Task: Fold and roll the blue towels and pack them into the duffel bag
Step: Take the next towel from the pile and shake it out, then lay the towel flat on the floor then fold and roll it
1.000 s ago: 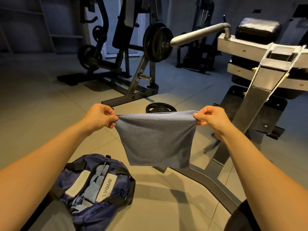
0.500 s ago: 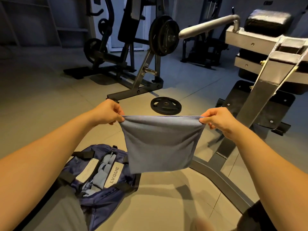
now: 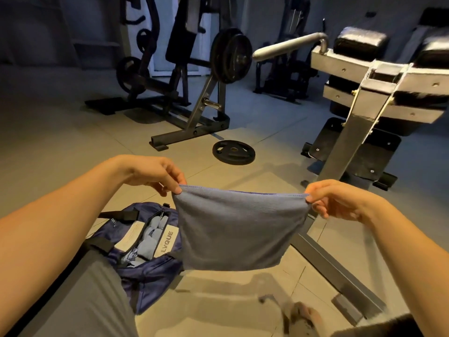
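Your left hand (image 3: 150,175) and right hand (image 3: 340,200) hold one blue towel (image 3: 238,229) up in the air in front of you, well apart from each other, one at each top corner. The fingers (image 3: 175,188) of your left hand are clamped on the top left corner, thumb against fingertips, with the cloth coming out just below them. The fingers (image 3: 315,190) of your right hand pinch the top right corner the same way, the other fingers curled beneath. The top edge runs nearly taut between the two pinches, and a second layer shows along it, so the towel hangs doubled. Its lower edge hangs free above the floor (image 3: 60,154), touching nothing.

Below and to the left of the towel, the navy duffel bag (image 3: 150,276) lies on the floor beside your grey-clad leg (image 3: 97,300), with its zip open. Pale blue rolled towels (image 3: 154,235) lie inside the opening. The hanging towel covers the bag's right end from this view.

Farther off, a black weight plate (image 3: 233,152) lies flat on the floor, and a grey machine frame (image 3: 345,152) stands to the right.
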Available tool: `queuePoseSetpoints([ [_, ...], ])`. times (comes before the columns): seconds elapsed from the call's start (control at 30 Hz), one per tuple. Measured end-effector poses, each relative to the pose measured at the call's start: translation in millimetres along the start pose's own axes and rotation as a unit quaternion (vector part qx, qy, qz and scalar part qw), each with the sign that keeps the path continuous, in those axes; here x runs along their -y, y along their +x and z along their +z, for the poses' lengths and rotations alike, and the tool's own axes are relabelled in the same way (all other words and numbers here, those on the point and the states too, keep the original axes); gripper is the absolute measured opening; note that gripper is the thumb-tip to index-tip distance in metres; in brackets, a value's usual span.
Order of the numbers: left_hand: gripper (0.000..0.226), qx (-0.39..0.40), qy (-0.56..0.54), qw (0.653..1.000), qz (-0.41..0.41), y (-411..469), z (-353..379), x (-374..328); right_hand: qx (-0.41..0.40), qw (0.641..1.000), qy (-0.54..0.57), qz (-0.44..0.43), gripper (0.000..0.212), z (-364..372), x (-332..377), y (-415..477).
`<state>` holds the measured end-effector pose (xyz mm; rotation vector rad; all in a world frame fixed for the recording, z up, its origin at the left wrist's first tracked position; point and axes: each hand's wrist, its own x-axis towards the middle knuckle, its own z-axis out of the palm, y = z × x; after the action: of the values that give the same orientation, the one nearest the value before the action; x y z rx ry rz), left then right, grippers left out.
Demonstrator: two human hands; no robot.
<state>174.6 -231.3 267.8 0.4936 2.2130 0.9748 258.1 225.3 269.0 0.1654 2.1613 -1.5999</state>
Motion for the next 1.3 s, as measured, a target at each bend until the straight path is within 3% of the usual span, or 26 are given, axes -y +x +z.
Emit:
queuePoseSetpoints([
  [0.2, 0.009, 0.009, -0.060, 0.997, -0.044, 36.9, 15.8, 0.5, -0.042, 0.999, 0.009, 0.031, 0.010, -6.3, -21.1, 17.8],
  [0.37, 0.012, 0.006, 0.045, 0.988, -0.145, 111.3, 71.6, 45.4, -0.088, 0.979, -0.076, 0.165, 0.014, 5.2, -102.7, 81.2],
  [0.5, 0.011, -0.025, 0.085, 0.976, -0.198, 170.1, 136.1, 109.7, -0.143, 0.960, -0.022, 0.239, 0.006, 34.8, -181.3, 125.8],
  [0.67, 0.016, -0.145, 0.079, 0.971, -0.173, 229.4, 172.1, 155.0, -0.218, 0.947, 0.069, 0.226, 0.011, 48.0, -236.7, 177.4],
  [0.83, 0.016, -0.201, 0.092, 0.961, -0.168, 273.6, 171.0, 175.8, -0.237, 0.936, 0.139, 0.220, 0.013, 43.1, -253.9, 224.8],
  [0.93, 0.019, -0.218, 0.079, 0.958, -0.167, 292.9, 169.2, 184.1, -0.258, 0.929, 0.161, 0.213, 0.023, 37.7, -252.9, 244.6],
  [1.13, 0.024, -0.217, 0.070, 0.962, -0.147, 284.4, 178.5, 189.4, -0.296, 0.911, 0.166, 0.236, 0.006, 42.8, -255.9, 241.4],
  [1.3, 0.020, -0.215, 0.073, 0.966, -0.120, 237.4, 198.0, 194.1, -0.300, 0.895, 0.189, 0.270, 0.006, 54.3, -267.8, 207.7],
])
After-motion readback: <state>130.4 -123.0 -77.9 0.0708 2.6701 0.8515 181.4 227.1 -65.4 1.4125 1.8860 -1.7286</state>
